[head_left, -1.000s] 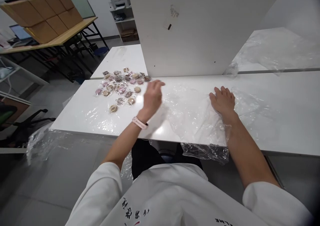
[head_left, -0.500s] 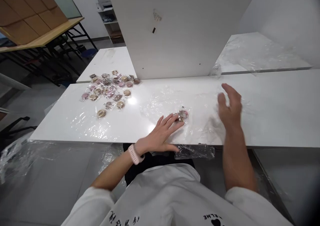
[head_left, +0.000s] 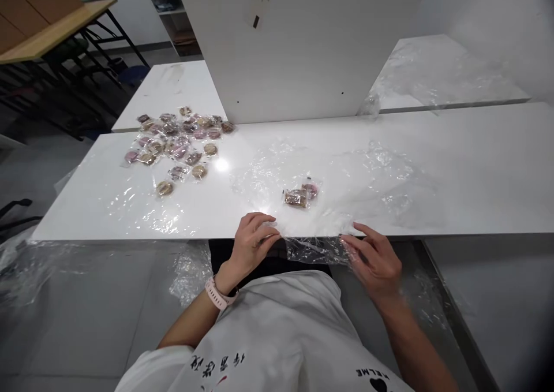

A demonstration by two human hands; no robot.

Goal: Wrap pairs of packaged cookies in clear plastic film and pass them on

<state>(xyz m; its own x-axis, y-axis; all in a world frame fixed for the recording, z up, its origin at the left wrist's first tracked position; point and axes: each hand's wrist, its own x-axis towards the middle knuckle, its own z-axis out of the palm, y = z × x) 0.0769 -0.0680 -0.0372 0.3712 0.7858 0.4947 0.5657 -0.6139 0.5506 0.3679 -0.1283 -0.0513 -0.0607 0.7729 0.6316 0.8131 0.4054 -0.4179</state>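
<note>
At the table's front edge, my left hand (head_left: 253,245) pinches the near edge of a clear plastic film (head_left: 318,250). My right hand (head_left: 375,262) grips the same film further right, with thumb and fingers close together. The film spreads over the white table and hangs a little over its edge. Just beyond my hands, a few small individually wrapped cookies lie together on it: a brown one (head_left: 296,198) and a pink one (head_left: 310,190), touching or overlapping.
A pile of wrapped cookies (head_left: 175,146), pink and brown, lies on the left of the white table (head_left: 476,172). A tall white panel (head_left: 294,51) rises at the back. More crumpled film (head_left: 190,276) hangs below the edge at left, and some (head_left: 450,74) lies at back right.
My left hand has left the cookies and come back to the table edge. My right hand has come down from the right side, and both now hold the film's near edge.
</note>
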